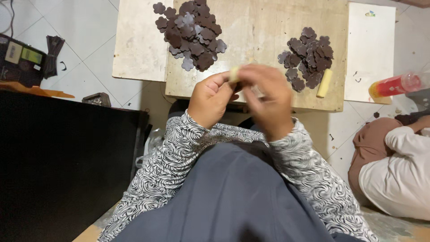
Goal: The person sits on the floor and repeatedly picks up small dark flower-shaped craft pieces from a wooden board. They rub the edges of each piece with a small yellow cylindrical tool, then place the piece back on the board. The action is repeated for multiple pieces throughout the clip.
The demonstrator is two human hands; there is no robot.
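Observation:
My left hand (pixel 210 98) and my right hand (pixel 267 96) meet over the near edge of a wooden board (pixel 257 27). Between the fingers sits a small pale yellowish stick (pixel 234 74), pinched by the left hand. A dark piece seems to be pressed between both hands, but the right hand is blurred and hides it. On the board lie two heaps of dark brown flower-shaped pieces: a larger one (pixel 192 31) at the far left and a smaller one (pixel 307 56) at the right. A pale yellow stick (pixel 324 83) lies beside the right heap.
White boards (pixel 139 45) (pixel 369 49) flank the wooden one on a tiled floor. A black surface (pixel 62 157) fills the left. Another person (pixel 394 161) in a white sleeve sits at the right. A clear bottle with a red part (pixel 396 85) lies near them.

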